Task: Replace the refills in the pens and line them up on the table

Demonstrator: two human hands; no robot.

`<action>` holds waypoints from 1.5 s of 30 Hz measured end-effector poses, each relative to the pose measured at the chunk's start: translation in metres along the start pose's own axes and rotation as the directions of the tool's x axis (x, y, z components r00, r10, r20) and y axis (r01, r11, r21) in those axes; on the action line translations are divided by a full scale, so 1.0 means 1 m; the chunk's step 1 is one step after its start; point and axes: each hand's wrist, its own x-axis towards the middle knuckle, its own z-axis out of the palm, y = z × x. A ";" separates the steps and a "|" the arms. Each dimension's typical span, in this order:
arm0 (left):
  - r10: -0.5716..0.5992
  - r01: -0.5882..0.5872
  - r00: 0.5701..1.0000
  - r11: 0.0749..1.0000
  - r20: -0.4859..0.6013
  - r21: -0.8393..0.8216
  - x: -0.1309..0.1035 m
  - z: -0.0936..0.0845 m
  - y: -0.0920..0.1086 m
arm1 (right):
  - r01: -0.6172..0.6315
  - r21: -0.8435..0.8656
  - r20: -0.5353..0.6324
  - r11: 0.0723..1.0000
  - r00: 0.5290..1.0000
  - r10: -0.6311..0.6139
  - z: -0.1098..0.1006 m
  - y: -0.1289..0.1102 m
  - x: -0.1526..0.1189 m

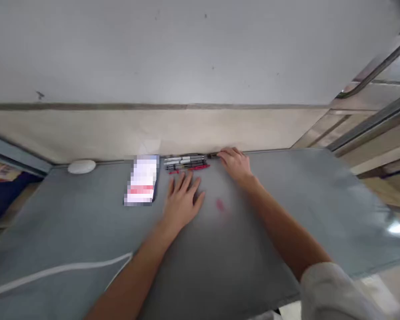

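Several pens point(186, 163) lie side by side in a row against the wall, some white or grey, some dark, with a red pen point(199, 167) nearest me. My left hand point(183, 198) rests flat on the table with fingers spread, its fingertips just below the row and its palm holding nothing. To the right of the row, my right hand point(235, 163) has its fingers closed at the wall's foot. A dark pen point(213, 156) sticks out to the left from those fingertips; the rest of it is hidden by the hand.
A phone point(142, 180) with a lit screen lies left of the pens. Farther left is a white oval object point(82, 166). A white cable point(63, 268) crosses the grey tabletop point(226, 258) near my left forearm. The wall point(200, 129) borders the back edge.
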 end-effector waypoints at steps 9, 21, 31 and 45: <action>0.000 0.000 1.000 1.000 -0.026 -0.003 -0.003 -0.001 0.000 | 0.125 0.100 -0.008 0.987 0.992 -0.124 -0.019 -0.024 -0.030; 0.007 -0.007 1.000 1.000 -0.004 -0.001 -0.006 -0.001 -0.003 | 0.064 0.244 0.076 0.968 0.994 -0.085 -0.022 -0.047 -0.070; 0.021 -0.020 0.996 1.000 -0.088 0.014 -0.006 0.000 -0.003 | 0.061 0.258 0.121 0.964 0.988 -0.095 -0.021 -0.046 -0.071; 0.072 -0.056 0.980 0.994 -0.187 0.089 0.029 -0.011 -0.021 | 0.061 0.239 0.098 0.969 0.991 -0.086 -0.023 -0.047 -0.070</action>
